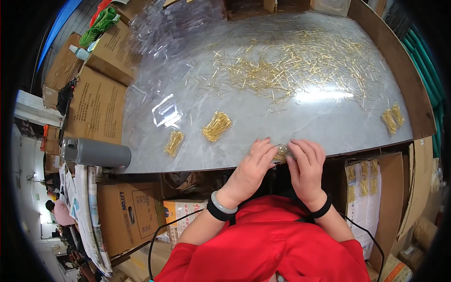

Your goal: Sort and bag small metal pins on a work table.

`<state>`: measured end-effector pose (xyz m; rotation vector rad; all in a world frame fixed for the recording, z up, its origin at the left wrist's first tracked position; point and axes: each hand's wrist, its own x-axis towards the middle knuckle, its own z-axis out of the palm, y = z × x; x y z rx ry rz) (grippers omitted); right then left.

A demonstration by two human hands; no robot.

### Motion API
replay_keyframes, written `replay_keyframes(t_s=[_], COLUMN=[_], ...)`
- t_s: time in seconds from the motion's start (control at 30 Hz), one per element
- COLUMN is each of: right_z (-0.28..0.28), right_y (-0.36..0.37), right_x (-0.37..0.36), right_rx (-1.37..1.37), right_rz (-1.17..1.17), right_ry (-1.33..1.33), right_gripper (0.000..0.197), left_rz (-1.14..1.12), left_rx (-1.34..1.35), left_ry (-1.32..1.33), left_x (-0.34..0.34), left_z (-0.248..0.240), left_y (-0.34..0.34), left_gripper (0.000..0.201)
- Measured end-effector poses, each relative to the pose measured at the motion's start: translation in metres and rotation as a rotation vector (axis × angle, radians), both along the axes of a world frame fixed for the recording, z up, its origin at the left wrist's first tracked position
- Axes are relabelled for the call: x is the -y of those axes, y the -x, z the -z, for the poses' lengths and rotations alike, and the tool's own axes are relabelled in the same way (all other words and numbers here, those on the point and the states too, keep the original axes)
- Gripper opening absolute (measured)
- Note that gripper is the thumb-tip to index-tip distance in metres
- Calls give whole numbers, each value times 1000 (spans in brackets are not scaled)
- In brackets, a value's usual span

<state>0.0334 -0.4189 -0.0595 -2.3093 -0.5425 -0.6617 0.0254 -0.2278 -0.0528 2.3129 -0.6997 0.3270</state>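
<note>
At the table's near edge, a small bundle of gold-coloured wire hooks is held between my two hands. My left hand has its fingers closed on the bundle's left end. From the other side, my right hand grips it with thumb and fingers. Part of the bundle is hidden by my fingertips. Left of my hands lie a thick bundle of hooks and a slimmer bundle. More bundles lie at the table's right edge. Beyond my hands spreads a loose heap of gold wire hooks.
Clear plastic packaging is piled at the far left of the grey table. A grey bottle lies on its side by the left corner. Cardboard walls border the table. Below right, an open carton holds several bundles on white sheets.
</note>
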Motion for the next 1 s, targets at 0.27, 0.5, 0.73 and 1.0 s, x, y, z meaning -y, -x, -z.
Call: replay_keyframes(t_s=[0.27,0.5,0.73,1.0], right_z=[23,13,26,16], right_y=[21,16,8,11], right_x=[-9,-6,-4,4], right_rx=[-52,-9,59,82], right_rz=[-35,47,-29,67], right_ry=[121,79,20,5], right_gripper=[62,51,40,42], left_rz=[-143,-172,-76,-20], left_rx=[103,68,99,115], left_ry=[79,92,103,52], left_x=[14,9,2,-5], left_z=[13,6,10,10], left_y=[0,4,0,-1], left_gripper=[30,29,26,29])
